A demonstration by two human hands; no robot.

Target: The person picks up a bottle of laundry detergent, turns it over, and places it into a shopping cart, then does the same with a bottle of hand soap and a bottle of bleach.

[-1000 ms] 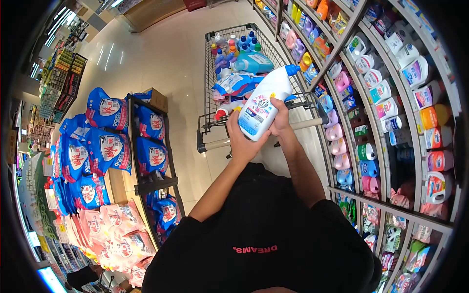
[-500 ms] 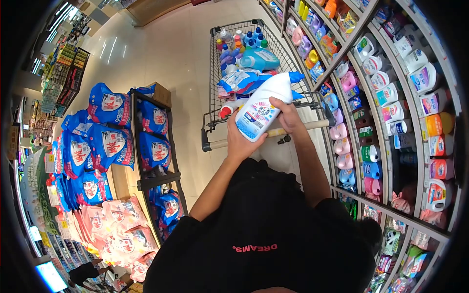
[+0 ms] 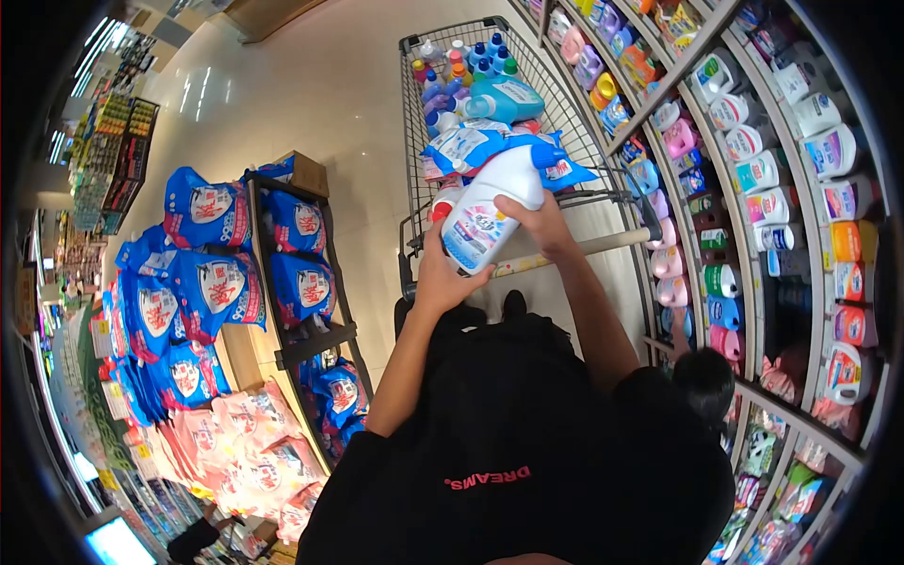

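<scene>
A white bottle with a blue cap (image 3: 516, 179) is tilted in front of me, its cap toward the upper right. My left hand (image 3: 450, 275) wraps round its lower end. Higher up, the fingers of my right hand (image 3: 539, 222) close on its side near the label. Beneath and beyond the bottle, the metal shopping cart (image 3: 411, 118) holds blue-and-white bags (image 3: 461, 146), a large turquoise bottle (image 3: 504, 100) and several smaller bottles with blue, red and green caps. A red-capped white bottle (image 3: 443, 202) lies partly hidden behind the held one.
Blue detergent bags (image 3: 209, 287) and pink bags (image 3: 247, 452) fill a display on the left. Shelves of bottles (image 3: 767, 171) line the right side, where a co-present person's dark-haired head (image 3: 704, 384) shows beside me. The cart handle (image 3: 603, 247) crosses ahead.
Both hands have brought the bottle slightly down and to the left, and its label has turned and tilted. The cart appears a little higher in view. More of the other person's head shows.
</scene>
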